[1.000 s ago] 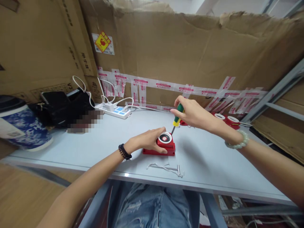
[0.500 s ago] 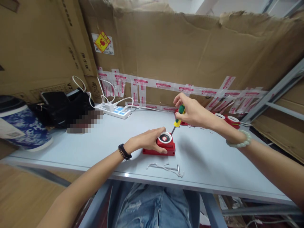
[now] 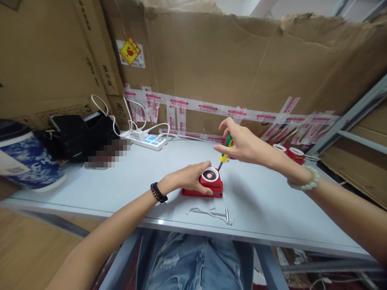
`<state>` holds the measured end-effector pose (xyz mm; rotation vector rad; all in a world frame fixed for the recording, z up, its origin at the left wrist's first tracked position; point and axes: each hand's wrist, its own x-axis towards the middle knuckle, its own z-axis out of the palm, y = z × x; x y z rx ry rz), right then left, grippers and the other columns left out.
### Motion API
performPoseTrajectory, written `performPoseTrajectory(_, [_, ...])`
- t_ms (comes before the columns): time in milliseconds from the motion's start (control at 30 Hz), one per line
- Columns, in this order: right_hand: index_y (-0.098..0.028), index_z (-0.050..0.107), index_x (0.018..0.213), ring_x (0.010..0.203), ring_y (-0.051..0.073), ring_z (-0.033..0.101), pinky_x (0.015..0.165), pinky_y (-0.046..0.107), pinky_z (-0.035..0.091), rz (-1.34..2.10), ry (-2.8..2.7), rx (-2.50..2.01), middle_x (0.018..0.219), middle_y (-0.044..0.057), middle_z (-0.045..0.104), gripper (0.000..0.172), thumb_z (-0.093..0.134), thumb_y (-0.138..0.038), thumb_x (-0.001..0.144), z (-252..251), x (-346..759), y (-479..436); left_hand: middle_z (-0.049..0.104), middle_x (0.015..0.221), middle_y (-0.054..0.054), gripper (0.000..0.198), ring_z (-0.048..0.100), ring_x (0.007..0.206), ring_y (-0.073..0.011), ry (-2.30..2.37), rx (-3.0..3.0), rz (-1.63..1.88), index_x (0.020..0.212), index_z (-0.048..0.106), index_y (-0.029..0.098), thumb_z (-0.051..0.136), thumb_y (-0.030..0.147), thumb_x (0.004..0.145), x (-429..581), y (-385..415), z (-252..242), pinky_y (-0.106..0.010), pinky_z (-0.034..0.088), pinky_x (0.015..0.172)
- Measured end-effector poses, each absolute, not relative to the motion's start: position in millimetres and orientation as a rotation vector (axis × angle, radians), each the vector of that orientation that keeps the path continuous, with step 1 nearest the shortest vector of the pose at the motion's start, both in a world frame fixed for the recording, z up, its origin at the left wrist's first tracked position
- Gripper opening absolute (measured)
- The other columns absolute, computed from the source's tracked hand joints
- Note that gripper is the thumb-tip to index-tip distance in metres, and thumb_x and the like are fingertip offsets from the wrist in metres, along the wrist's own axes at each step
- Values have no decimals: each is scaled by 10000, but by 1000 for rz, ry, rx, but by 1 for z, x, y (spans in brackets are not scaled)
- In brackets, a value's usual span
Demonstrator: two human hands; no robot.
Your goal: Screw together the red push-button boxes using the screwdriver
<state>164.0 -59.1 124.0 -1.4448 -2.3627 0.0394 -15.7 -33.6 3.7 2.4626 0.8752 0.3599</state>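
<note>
My left hand is closed over the left side of a red box-shaped device lying on the table, thumb along its near face. A white ring with a dark centre tops the device. My right hand has its fingers around the green and yellow handle of a screwdriver, the thumb stretched out to the left. The screwdriver stands tilted, its tip down at the device's far right corner; what the tip touches is hidden. In front of the device lie a small metal T-shaped rod, a thin white string and a screw.
More red devices with white rings stand at the back right, another partly behind my right hand. A white power strip with cables is at the back left, near a black bag and a blue-and-white cup. Cardboard walls the back.
My right thumb has straightened and moved left, loosening around the screwdriver handle, and the handle has shifted slightly left. My left hand and the red device have stayed put.
</note>
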Motion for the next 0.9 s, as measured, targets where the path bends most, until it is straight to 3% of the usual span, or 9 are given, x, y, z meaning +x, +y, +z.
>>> performPoseTrajectory(67, [-194,379,1015,638,152,521,603,314,421,-2,-2327,-1514,889,60,551,318,533,-369,798,124,163,-60,547,889,-20,502,531,749,-194,867,2466,362,919,388,219,669,540,654,-16,-34,4,-284,380,647])
performPoseTrajectory(200, [-195,376,1036,584,150,505,573,305,401,-42,-2319,-1574,766,24,549,320,546,-275,777,124,164,-59,551,913,-23,507,533,775,-198,849,2463,359,951,387,223,684,506,654,-16,-34,5,-279,385,655])
performPoseTrajectory(567, [-212,444,1056,649,149,528,598,294,423,-1,-2248,-1366,792,15,604,378,575,-210,702,139,167,-65,543,898,-25,509,531,759,-198,862,2464,349,921,382,218,665,547,655,-17,-33,4,-289,383,664])
performPoseTrajectory(667, [-194,528,991,617,153,526,601,294,407,-142,-2238,-1378,710,10,600,297,525,-184,694,142,168,-66,545,889,-21,514,532,750,-196,868,2443,359,915,387,217,667,553,645,-17,-33,4,-287,381,656])
performPoseTrajectory(800, [-177,646,764,611,183,550,630,307,388,-339,-2266,-1613,613,46,603,195,458,-197,715,121,172,-55,545,878,-21,526,525,731,-191,890,2467,358,914,389,216,660,575,642,-17,-34,5,-284,380,639])
performPoseTrajectory(900, [-172,699,767,653,174,587,604,262,394,112,-2603,-1676,707,68,668,228,493,-258,720,94,176,-42,550,894,-25,523,531,748,-200,890,2481,346,940,386,220,653,568,655,-17,-34,6,-283,387,636])
